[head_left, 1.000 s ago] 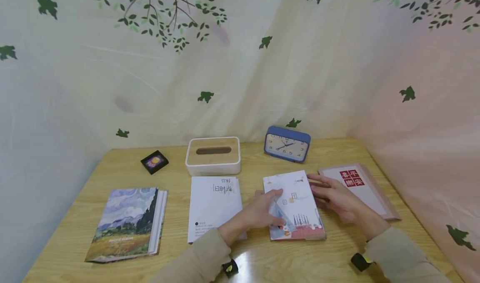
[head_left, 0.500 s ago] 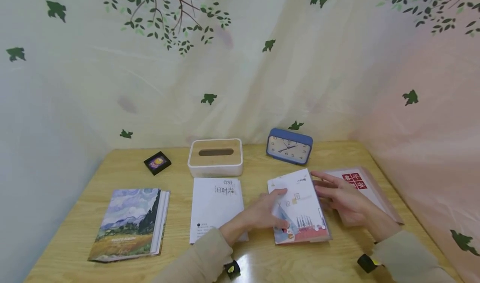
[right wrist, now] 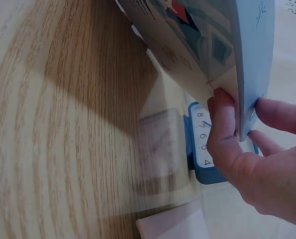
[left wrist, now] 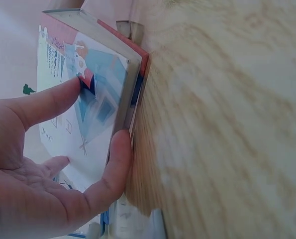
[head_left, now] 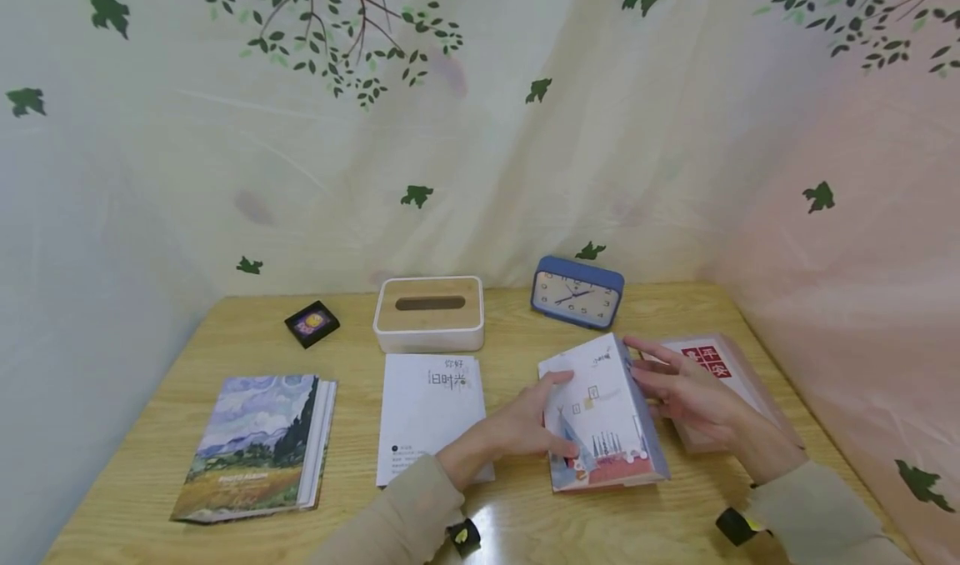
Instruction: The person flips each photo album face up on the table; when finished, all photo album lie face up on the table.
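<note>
A thick white book with a pink and blue illustrated cover tilts on the table, its right side raised and blue-grey spine showing. My left hand grips its left side; the left wrist view shows fingertips on the cover and another finger at the page edge. My right hand pinches the spine side of the book in the right wrist view, its thumb on the spine and curled fingers beneath. Beside the right hand lies a pale-pink album with red character squares, partly hidden by that hand.
Left of the held book lies a white notebook, then a photo album with a painted landscape cover. Behind stand a tissue box, a blue alarm clock and a small black framed item. A printed curtain encloses the table.
The book's right side has risen from lying flat, so its spine now shows. My right hand has come up with that edge; the left hand keeps its place on the left side.
</note>
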Demonstrator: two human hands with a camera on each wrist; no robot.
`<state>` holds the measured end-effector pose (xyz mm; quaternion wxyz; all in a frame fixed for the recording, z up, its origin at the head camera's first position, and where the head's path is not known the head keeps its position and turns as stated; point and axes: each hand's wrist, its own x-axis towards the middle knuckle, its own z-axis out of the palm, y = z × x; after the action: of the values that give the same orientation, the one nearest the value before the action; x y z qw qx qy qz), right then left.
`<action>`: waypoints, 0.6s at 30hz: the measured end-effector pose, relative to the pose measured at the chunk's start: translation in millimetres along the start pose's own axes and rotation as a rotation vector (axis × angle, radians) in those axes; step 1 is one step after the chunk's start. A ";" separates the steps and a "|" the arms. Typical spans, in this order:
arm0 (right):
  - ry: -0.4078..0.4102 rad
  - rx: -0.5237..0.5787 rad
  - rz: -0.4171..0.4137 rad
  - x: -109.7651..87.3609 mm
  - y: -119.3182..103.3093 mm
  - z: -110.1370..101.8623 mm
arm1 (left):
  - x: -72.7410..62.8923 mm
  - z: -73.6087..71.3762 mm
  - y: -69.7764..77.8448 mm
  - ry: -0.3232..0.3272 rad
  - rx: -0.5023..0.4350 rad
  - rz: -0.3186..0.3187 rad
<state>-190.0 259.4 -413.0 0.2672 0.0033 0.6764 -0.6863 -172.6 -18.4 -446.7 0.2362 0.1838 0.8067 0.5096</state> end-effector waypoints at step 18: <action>-0.003 0.101 -0.090 0.1 0.1 1.1 | -3.2 -2.4 3.4 -0.069 -0.284 -0.020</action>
<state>-189.6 258.4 -413.0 0.2368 -0.0148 0.6399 -0.7309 -171.1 -20.5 -442.0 0.2925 0.1582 0.7195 0.6097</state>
